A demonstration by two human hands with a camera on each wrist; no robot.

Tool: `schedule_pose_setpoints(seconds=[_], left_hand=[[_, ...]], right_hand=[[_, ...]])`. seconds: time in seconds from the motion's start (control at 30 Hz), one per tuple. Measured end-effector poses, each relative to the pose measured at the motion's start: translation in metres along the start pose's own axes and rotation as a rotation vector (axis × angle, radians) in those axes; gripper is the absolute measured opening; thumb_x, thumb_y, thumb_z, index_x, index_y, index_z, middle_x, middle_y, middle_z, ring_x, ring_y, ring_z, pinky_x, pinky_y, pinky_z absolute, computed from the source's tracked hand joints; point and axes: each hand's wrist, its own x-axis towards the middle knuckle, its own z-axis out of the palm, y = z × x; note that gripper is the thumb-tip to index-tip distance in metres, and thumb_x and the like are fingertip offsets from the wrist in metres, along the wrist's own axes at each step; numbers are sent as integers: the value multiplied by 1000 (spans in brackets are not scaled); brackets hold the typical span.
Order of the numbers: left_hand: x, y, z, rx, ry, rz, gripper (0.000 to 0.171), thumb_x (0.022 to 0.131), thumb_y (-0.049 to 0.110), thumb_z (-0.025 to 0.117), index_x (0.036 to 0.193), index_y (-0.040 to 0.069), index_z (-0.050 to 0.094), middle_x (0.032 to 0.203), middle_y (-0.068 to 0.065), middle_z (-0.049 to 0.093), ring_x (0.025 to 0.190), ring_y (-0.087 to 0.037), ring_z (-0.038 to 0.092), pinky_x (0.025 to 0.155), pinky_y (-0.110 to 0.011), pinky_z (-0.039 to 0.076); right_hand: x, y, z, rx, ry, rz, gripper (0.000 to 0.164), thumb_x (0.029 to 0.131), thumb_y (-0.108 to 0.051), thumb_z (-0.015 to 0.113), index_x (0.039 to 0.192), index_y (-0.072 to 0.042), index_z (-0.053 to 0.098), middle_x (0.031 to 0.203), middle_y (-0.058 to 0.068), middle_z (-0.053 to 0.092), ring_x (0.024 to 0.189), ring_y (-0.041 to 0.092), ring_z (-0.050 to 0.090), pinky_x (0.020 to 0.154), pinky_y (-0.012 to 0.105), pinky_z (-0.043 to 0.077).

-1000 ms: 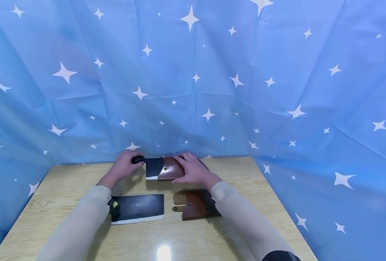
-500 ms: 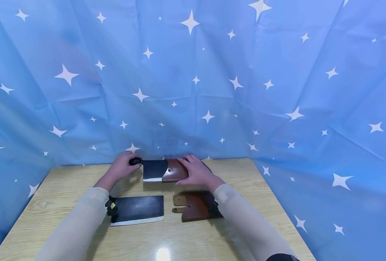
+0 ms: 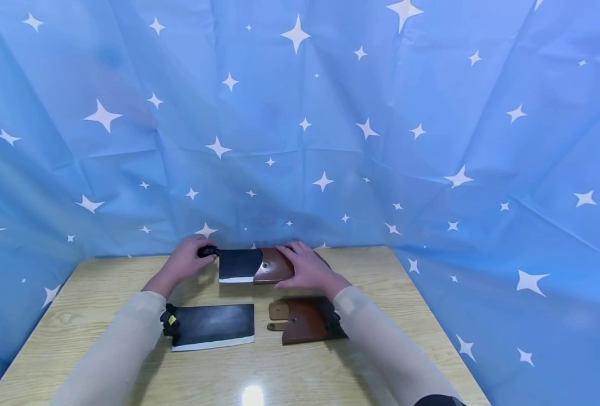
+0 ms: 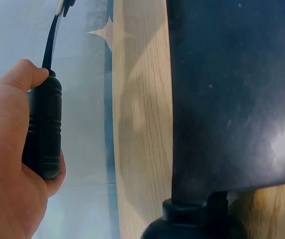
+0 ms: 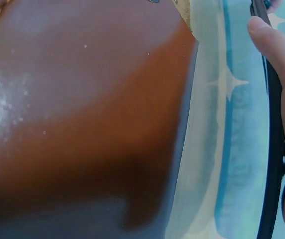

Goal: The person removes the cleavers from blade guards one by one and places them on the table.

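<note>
My left hand (image 3: 184, 260) grips the black handle of a cleaver (image 3: 239, 264) at the back of the table; in the left wrist view the fingers wrap round the ridged handle (image 4: 45, 129). A brown leather sheath (image 3: 273, 266) covers the far part of the blade, leaving a dark stretch with a pale edge bare near the handle. My right hand (image 3: 310, 270) holds the sheath by its right end, thumb along the front. The right wrist view shows that sheath edge-on as a dark strip (image 5: 272, 149) beside the thumb.
Nearer on the wooden table (image 3: 259, 366) lies a second cleaver (image 3: 214, 324) under my left forearm. To its right lies a second brown sheath (image 3: 307, 322) with two snap straps, partly behind my right wrist. A blue star-patterned cloth (image 3: 300, 135) hangs behind the table.
My left hand has pulled the cleaver slightly left while the right hand and sheath shifted a little right. More blade shows between handle and sheath. The second cleaver and sheath stayed put.
</note>
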Motion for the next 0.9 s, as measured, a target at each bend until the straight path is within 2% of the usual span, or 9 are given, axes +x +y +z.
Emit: schedule_pose_setpoints(seconds=[0.6,0.9], left_hand=[[-4,-7,0,-11,25,26,33,103,18,79,130,0,77,124,-19,71,120,-47,62,100,-67,51],[-7,-5,-3,-13,3,-1,33,104,16,79,133,0,75,127,-20,70,124,-47,62,103,-66,51]], right_hand=[[0,2,-1,16,0,-28,115,83,-68,90,172,-14,41,166,9,45,154,31,37,126,54,37],[-1,4,0,0,6,-35,115,84,-72,88,172,-14,41,168,11,43,156,31,36,127,54,36]])
